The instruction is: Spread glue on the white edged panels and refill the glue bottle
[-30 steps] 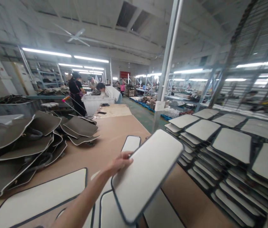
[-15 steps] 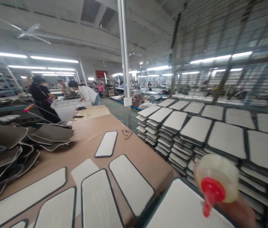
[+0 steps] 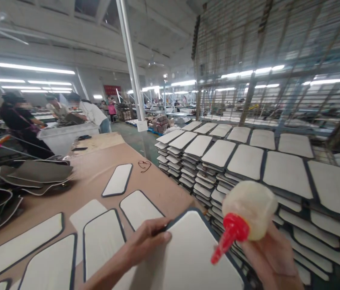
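Observation:
My left hand (image 3: 147, 239) pinches the left edge of a white panel with a dark border (image 3: 192, 249), thumb on top and fingers at the rim. My right hand (image 3: 274, 255) is wrapped round a squeeze bottle (image 3: 251, 205) of pale yellowish content. Its red nozzle (image 3: 230, 235) points down and left over that panel's right side. More bordered panels lie on the brown table (image 3: 163, 187): a small one (image 3: 118, 180), one partly behind my left arm (image 3: 139, 207), and several at the left. An unbordered white sheet (image 3: 88, 213) lies partly under one.
Tall stacks of bordered panels (image 3: 245, 161) stand at the right below a wire rack (image 3: 263, 80). Dark grey pieces (image 3: 40, 173) are heaped at the left. Glasses (image 3: 144, 165) lie near the table edge. Beyond, people work around a white bin (image 3: 67, 135) near a pole (image 3: 132, 64).
My left hand has come into view and taken hold of the near panel's edge. The bottle in my right hand has shifted left and up in view. The camera has turned right.

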`<action>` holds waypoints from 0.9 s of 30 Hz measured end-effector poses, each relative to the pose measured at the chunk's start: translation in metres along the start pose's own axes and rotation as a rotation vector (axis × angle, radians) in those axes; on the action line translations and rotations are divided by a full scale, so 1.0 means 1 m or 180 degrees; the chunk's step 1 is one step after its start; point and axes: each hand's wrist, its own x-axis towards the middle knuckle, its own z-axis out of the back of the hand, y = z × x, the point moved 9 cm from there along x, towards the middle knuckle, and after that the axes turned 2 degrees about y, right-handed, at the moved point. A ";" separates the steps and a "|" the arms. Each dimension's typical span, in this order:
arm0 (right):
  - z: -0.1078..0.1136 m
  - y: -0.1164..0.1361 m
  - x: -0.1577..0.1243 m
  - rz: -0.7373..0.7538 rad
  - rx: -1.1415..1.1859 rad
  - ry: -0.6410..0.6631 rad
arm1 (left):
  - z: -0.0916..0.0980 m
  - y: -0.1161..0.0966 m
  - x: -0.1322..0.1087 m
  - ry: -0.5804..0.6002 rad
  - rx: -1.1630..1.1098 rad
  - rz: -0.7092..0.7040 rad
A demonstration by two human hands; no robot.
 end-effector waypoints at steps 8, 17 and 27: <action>-0.034 0.069 0.057 0.0668 -0.0322 0.0005 | 0.020 -0.084 0.000 0.0841 0.1764 -0.0430; -0.088 0.047 0.083 0.0386 -0.0854 0.0744 | 0.031 -0.114 -0.005 0.1867 0.1976 -0.0601; -0.097 0.034 0.101 0.0380 -0.1236 0.0977 | 0.044 -0.119 0.002 0.2054 0.2058 -0.0467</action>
